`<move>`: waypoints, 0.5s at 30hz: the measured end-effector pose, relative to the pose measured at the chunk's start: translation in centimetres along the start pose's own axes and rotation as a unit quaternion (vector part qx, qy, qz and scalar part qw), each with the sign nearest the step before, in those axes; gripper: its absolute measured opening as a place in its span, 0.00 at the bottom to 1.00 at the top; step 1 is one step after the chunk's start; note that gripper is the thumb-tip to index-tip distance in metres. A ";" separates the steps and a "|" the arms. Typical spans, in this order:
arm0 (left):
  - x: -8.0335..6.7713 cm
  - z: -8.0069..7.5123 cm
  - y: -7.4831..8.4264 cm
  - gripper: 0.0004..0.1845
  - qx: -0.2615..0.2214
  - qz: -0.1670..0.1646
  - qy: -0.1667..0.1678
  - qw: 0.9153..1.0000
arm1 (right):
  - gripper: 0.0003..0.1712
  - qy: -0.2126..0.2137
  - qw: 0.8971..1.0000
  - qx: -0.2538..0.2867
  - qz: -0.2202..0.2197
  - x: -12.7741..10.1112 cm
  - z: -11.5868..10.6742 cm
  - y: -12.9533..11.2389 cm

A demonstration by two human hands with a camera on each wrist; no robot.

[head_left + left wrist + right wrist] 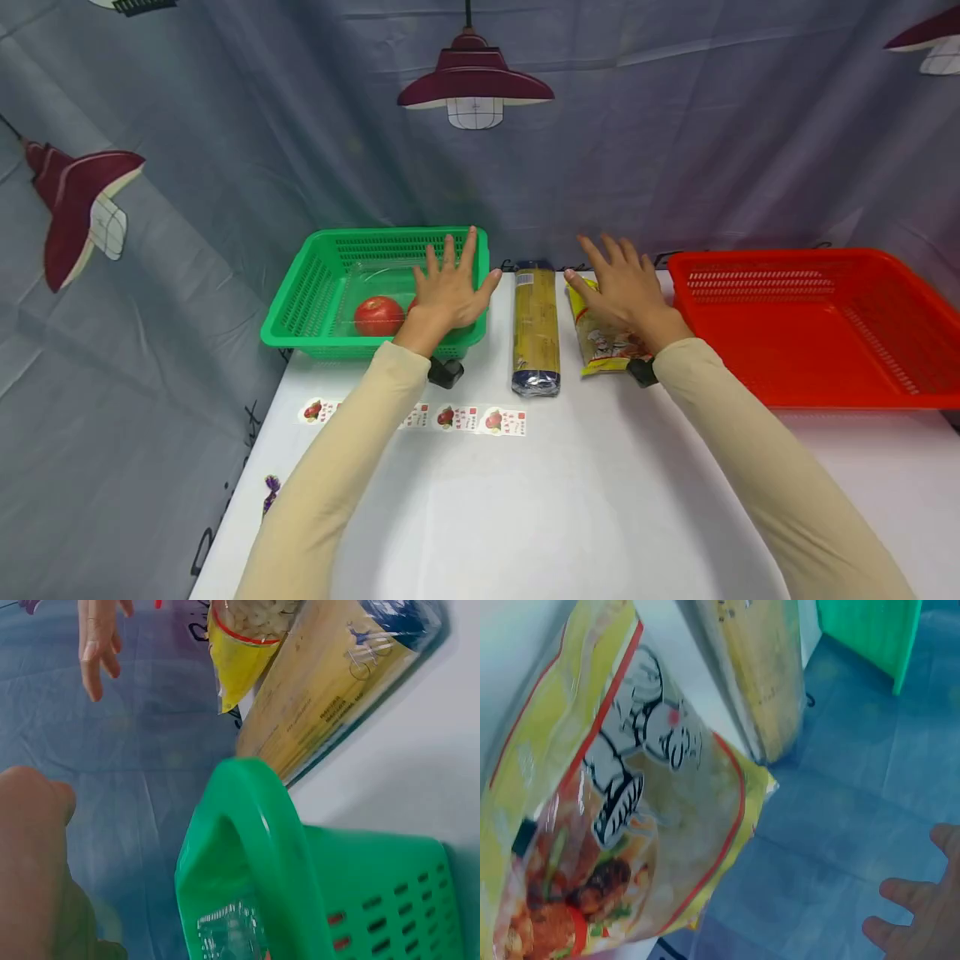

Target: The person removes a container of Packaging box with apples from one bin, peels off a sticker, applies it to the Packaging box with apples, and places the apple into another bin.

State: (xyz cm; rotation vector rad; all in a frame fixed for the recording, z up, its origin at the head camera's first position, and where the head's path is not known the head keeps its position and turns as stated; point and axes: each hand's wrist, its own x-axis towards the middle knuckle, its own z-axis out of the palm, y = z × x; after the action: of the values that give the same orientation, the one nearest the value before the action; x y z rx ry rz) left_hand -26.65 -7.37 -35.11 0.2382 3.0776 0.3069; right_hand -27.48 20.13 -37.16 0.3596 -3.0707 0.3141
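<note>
My left hand (448, 296) is spread over the right part of a green basket (300, 329), fingers straight and holding nothing. Inside that basket, red apples (378, 316) sit with a clear plastic container (367, 279); my hand partly hides one apple. My right hand (624, 292), also spread and free of any object, hovers over a yellow-edged food bag (600, 348), covering part of it. A cartoon figure and a picture of food are printed on the bag (660, 802). Between both hands lies a long yellow packet with dark blue ends (536, 333), perhaps dry noodles.
A red basket (787, 350) stands at the right of the white table (570, 500). Fruit-printed stickers (502, 421) form a row in front of the green basket. A purple wrapped candy (271, 492) lies near the left edge. Grey curtain (637, 150) hangs behind.
</note>
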 end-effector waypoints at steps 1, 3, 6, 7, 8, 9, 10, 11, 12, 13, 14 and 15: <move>-0.2 -0.1 -0.2 0.42 0.000 0.000 -0.001 1.000 | 0.48 0.001 1.000 0.000 -0.001 0.0 0.1 -0.1; -0.6 -0.2 -0.7 0.42 0.000 0.001 -0.005 1.000 | 0.47 0.000 1.000 0.002 -0.004 0.0 0.3 -0.3; -1.3 -0.4 -1.4 0.42 0.000 0.002 -0.007 1.000 | 0.46 -0.003 1.000 0.009 -0.010 0.0 0.6 -0.7; -1.5 -0.5 -1.7 0.42 -0.002 0.003 -0.005 1.000 | 0.46 -0.004 1.000 0.010 -0.012 0.0 0.7 -0.8; -1.8 -0.6 -1.9 0.42 -0.003 0.004 -0.003 1.000 | 0.46 -0.004 1.000 0.012 -0.014 0.0 0.8 -1.0; -2.0 -0.6 -2.1 0.42 -0.004 0.005 -0.001 1.000 | 0.46 -0.003 1.000 0.013 -0.017 0.0 0.8 -1.2; -2.3 -0.7 -2.2 0.43 -0.005 0.006 0.003 1.000 | 0.46 -0.003 1.000 0.015 -0.020 0.0 0.9 -1.3; -2.6 -0.7 -2.4 0.43 -0.011 0.008 0.008 1.000 | 0.46 -0.002 1.000 0.015 -0.024 0.0 1.0 -1.5; -3.0 -0.8 -2.5 0.43 -0.016 0.010 0.012 1.000 | 0.45 0.000 0.999 0.017 -0.028 -0.1 1.1 -1.7; -3.3 -0.8 -2.5 0.43 -0.022 0.012 0.015 1.000 | 0.45 0.002 0.999 0.018 -0.033 -0.1 1.1 -1.9; -3.6 -0.9 -2.6 0.43 -0.027 0.015 0.019 0.999 | 0.45 0.004 0.999 0.020 -0.037 -0.1 1.2 -2.1; -3.9 -0.9 -2.7 0.43 -0.031 0.017 0.023 0.999 | 0.45 0.006 0.999 0.022 -0.042 -0.1 1.3 -2.3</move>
State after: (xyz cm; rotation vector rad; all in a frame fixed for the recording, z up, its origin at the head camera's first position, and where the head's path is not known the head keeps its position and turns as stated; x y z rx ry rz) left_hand -23.24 -10.73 -34.63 0.2856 3.1056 0.4136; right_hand -26.84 17.71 -37.98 0.4842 -3.0296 0.3809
